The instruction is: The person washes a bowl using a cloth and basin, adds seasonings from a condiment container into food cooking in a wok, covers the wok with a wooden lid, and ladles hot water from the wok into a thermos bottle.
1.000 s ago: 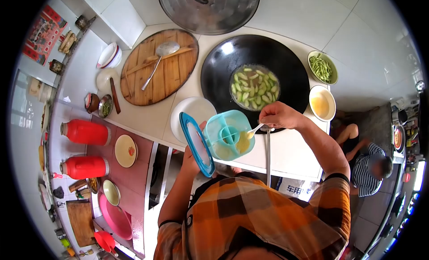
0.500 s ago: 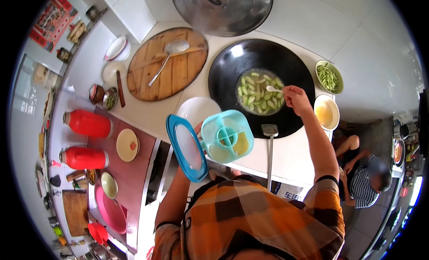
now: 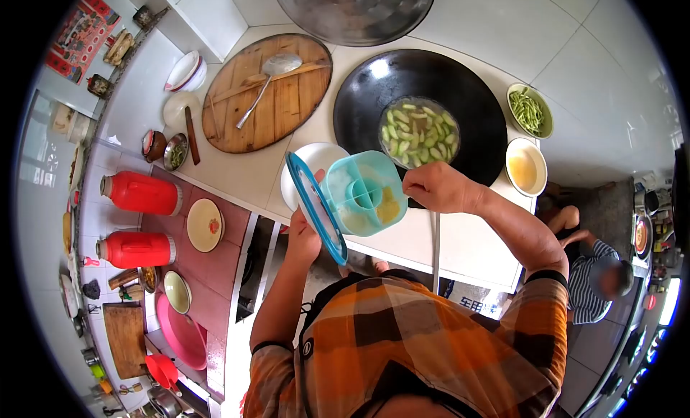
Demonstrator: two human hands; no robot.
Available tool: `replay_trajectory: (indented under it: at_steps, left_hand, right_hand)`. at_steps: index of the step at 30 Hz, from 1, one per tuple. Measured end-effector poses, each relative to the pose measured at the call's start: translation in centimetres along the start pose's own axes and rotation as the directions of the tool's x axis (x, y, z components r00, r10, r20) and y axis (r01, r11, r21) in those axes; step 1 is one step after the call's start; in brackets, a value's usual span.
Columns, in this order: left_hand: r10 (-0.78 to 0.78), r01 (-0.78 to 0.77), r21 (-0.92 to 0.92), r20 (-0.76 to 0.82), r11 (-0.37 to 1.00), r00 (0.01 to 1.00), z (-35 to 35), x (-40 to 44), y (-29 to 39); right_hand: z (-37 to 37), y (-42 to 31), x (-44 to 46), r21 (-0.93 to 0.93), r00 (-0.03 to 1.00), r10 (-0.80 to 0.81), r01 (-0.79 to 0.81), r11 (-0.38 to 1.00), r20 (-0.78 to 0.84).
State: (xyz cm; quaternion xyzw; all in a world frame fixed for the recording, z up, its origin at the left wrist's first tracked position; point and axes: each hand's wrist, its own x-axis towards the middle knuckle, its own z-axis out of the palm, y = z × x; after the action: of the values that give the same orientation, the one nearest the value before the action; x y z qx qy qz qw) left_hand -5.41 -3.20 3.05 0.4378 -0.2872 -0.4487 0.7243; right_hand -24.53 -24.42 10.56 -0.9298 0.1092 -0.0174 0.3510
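Observation:
My left hand grips a light-blue divided seasoning box by its side, with the blue-rimmed lid hinged up. Yellow and white seasonings lie in its compartments. Over the box's right edge is my right hand, fingers pinched; the small white spoon it held earlier is hidden now. Just beyond sits a black wok with green vegetable pieces in liquid. A spatula's handle extends from the wok's near edge, its head hidden behind my right hand. A white plate is partly behind the box.
A round wooden board with a metal ladle lies left of the wok. On the right stand a bowl of green strips and a bowl of yellowish liquid. Red flasks are at left. Another person sits at right.
My right hand went from the box to above the wok with the white spoon, then came back to the box. The lid has shifted right and stands more upright than half a second ago.

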Motion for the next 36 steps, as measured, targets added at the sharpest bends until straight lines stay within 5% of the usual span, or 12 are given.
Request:
replay_trajectory:
  at_steps: [7,13,18,27,30,31,32,33,36]
  left_hand:
    - [0.076,-0.079,0.145,0.030,0.986,0.997,0.3,-0.5,-0.3]
    - [-0.016,0.017,0.047,-0.038,0.999,0.999,-0.5,-0.3,-1.6]
    - [0.004,-0.003,0.089,-0.014,0.996,1.000,-0.2,0.3,-1.4]
    - [-0.018,0.016,-0.037,-0.050,0.999,0.999,0.9,0.3,-0.6]
    - [-0.120,0.095,-0.133,-0.196,0.987,0.973,1.8,0.4,0.2]
    - [-0.099,0.083,-0.097,-0.180,0.992,0.979,2.0,0.3,0.3]
    - [-0.080,0.070,-0.064,-0.161,0.995,0.984,2.1,0.1,0.4]
    - [-0.061,0.057,-0.032,-0.139,0.998,0.988,2.2,-0.1,0.4]
    - [-0.148,0.139,-0.072,-0.130,0.988,0.980,2.6,0.4,1.3]
  right_hand:
    - [3.4,1.1,-0.7,0.440,0.945,0.323,-0.314,0.841,0.058]
    - [2.3,1.6,-1.1,0.466,0.930,0.363,-0.347,0.814,0.059]
    - [1.1,2.2,-1.4,0.648,0.872,0.461,-0.448,0.616,0.165]
    - [-2.5,5.9,-0.8,0.884,0.832,0.555,-0.246,0.398,-0.018]
    - [-3.4,10.3,0.6,0.868,0.789,0.588,-0.157,0.471,-0.176]
    - [-1.7,14.5,1.2,0.601,0.737,0.540,-0.231,0.766,-0.406]
    - [0.5,19.5,1.7,0.236,0.696,0.401,-0.325,0.916,-0.596]
    - [1.4,22.0,1.6,-0.158,0.673,0.193,-0.424,0.892,-0.714]
    - [1.0,20.3,0.3,0.166,0.523,0.357,-0.377,0.911,-0.774]
